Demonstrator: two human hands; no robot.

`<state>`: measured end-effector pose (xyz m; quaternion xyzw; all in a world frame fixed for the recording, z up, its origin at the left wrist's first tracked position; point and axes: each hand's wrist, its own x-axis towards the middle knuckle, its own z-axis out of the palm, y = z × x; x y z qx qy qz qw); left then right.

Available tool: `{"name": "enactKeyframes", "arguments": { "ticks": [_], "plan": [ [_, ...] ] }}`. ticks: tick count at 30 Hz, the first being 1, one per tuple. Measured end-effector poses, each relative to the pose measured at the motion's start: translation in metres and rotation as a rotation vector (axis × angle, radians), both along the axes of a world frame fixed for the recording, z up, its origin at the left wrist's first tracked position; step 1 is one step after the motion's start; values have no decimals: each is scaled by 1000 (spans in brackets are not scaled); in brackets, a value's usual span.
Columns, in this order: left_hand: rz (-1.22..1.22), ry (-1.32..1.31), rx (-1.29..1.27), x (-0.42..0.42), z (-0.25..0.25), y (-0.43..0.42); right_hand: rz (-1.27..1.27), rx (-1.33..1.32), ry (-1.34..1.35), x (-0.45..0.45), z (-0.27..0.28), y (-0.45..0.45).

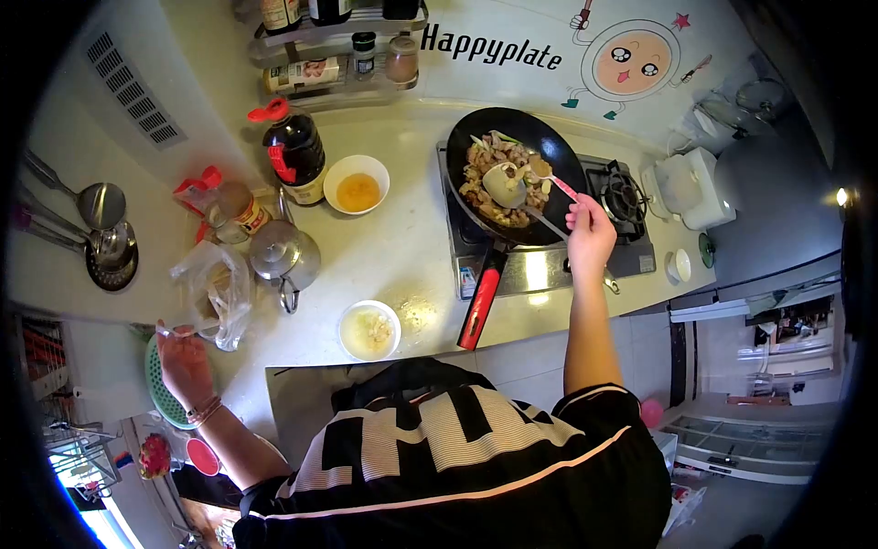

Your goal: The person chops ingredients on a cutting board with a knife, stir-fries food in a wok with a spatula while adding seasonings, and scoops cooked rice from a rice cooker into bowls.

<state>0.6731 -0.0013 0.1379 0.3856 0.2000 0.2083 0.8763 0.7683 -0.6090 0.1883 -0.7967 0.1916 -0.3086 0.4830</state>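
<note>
The right hand [592, 231] pinches a pink-handled spoon [565, 188] whose head is over the wok [551, 146]; a metal ladle [505, 187] rests inside, its handle passing beneath those fingers, and I cannot tell whether they grip it too. Browned sliced meat [478, 166] fills the wok's left side, and a gas stove [540, 271] lies underneath. Well left of the wok, the left hand [187, 371] overlaps a green colander [159, 386] near a clear plastic bag [227, 297]; its grasp is unclear.

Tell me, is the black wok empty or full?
Partly full: the wok holds browned food pieces, but its bare black wall shows beside them.
</note>
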Motion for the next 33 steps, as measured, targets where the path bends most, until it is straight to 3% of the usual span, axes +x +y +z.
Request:
{"name": "enactKeyframes", "arguments": {
  "ticks": [3, 7, 11, 14, 16, 18, 22, 25, 28, 30, 33],
  "plan": [
    [-33, -16, 19, -4, -8, 8, 101, -1002, 8, 13, 4, -19],
    [17, 34, 31, -7, 3, -4, 207, -1347, 97, 25, -11, -33],
    [-31, 60, 124, -15, 7, -4, 196, -1444, 51, 23, -2, -27],
    [-6, 103, 124, -18, 9, -5, 94, -1328, -50, 20, 20, -5],
    [148, 191, 105, -22, 15, -15, 194, -1054, -198, 17, 36, 34],
    [72, 181, 141, -27, 6, -7, 405, -123, -160, 15, 33, 88],
    [3, 197, 138, -37, 16, -11, 1002, 169, -95, -3, 31, 225],
    [-3, 286, 160, -41, 17, -13, 1269, 26, 67, -20, 14, 339],
    [-36, 294, 162, -50, 13, -16, 1391, -501, -157, -21, -16, 422],
    [-98, 269, 130, -56, 11, -13, 1338, -840, -204, -18, -45, 456],
    [-134, 209, 101, -62, 9, -9, 1271, -1053, -211, -9, -79, 476]
  ]
}}
